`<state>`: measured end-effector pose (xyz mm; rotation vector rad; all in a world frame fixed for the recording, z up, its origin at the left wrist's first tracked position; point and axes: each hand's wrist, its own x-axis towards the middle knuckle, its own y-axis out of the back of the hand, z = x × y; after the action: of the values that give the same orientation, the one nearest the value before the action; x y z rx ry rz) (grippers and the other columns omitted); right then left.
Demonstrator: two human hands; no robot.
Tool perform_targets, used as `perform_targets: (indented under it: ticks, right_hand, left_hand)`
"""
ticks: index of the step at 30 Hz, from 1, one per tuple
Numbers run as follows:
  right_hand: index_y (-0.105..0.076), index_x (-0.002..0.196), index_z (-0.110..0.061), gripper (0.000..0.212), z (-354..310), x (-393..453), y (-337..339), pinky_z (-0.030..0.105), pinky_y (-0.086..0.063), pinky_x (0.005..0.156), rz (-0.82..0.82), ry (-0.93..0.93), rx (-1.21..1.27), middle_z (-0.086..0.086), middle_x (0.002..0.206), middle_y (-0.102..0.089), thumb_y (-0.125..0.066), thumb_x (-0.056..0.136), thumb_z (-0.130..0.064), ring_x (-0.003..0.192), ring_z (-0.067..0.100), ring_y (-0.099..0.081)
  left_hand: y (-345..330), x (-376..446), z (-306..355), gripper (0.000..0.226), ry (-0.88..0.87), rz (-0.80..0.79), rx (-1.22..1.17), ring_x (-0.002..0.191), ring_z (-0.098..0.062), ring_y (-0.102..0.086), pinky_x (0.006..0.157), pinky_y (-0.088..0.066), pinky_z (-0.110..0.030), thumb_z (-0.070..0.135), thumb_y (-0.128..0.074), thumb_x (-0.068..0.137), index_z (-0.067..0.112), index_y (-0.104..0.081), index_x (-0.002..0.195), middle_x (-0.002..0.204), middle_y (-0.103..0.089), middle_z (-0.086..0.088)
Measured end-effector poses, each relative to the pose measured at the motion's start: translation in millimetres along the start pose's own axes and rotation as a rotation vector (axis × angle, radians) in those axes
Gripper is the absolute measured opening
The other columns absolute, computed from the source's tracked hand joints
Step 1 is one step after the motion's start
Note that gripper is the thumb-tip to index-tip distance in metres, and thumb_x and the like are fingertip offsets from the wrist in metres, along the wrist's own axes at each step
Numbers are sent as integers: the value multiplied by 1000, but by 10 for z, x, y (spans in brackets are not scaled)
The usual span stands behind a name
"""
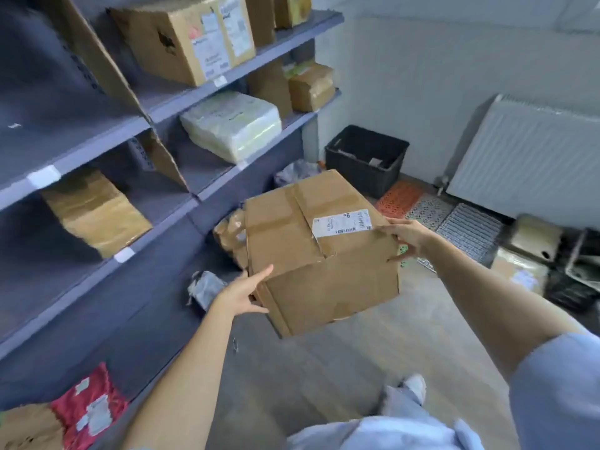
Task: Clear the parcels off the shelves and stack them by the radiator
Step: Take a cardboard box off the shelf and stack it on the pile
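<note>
I hold a brown cardboard box [311,251] with a white shipping label in mid-air in front of me. My left hand [243,292] presses its near left corner and my right hand [407,238] grips its right edge. The grey shelves [227,76] on the left carry more parcels: a large labelled box [191,37] on top, a white plastic-wrapped bundle [232,125], a taped brown parcel [311,86] and a brown packet [97,212] lower down. The white radiator [526,154] is on the right wall, with a few parcels [526,258] on the floor near it.
A black plastic crate [367,157] stands in the far corner. Orange, white and grey perforated mats [435,216] lie under the radiator. Grey bags [207,287] and a crumpled brown parcel [230,235] lie on the floor by the shelf. A red packet [87,407] sits bottom left.
</note>
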<state>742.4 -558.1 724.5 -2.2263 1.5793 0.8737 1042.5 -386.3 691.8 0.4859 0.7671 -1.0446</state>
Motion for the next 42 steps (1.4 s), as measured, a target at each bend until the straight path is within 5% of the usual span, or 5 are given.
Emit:
perform_targets:
  ticks: [10,16,30,35,42]
  right_hand:
    - [-58,125,-32,47,529,34,2999,52,-57,70,387,-146,246,-2,117,-54,-70,81,-20,114,24,-48]
    - [-54,129,-34,52,455,287,4106,45,-59,66,433,-136,312,-7,117,-58,-70,81,-20,115,20,-49]
    - [-43,140,-28,57,577,2934,5076,48,-55,77,528,-309,621,-1,135,-51,-57,89,-5,118,22,-48]
    - [-52,131,-35,61,1027,4027,5346,45,-51,84,600,-388,783,-9,94,-64,-52,81,1,80,12,-52]
    - [-57,128,-31,58,2235,5312,5599,31,-36,59,736,-453,1016,-1,77,-58,-46,81,1,64,14,-39]
  left_hand:
    - [-3304,980,658,98,152,-396,309,131,-36,-37,91,-47,-57,34,-68,83,35,6,148,152,-26,-2]
    - [-4559,1370,1074,82,160,-501,446,121,-32,-49,90,-49,-53,30,-66,85,33,-13,148,139,-44,-5]
    - [-6436,3828,2100,49,194,-385,638,113,-33,-52,90,-46,-57,21,-65,83,32,-43,125,126,-54,-6]
    - [-7146,4958,2176,46,226,-361,714,111,-27,-54,91,-47,-53,17,-65,80,37,-48,117,122,-58,-2]
    - [-7926,6383,1365,65,178,-375,749,111,-22,-54,101,-40,-53,7,-61,86,37,-35,138,124,-57,2]
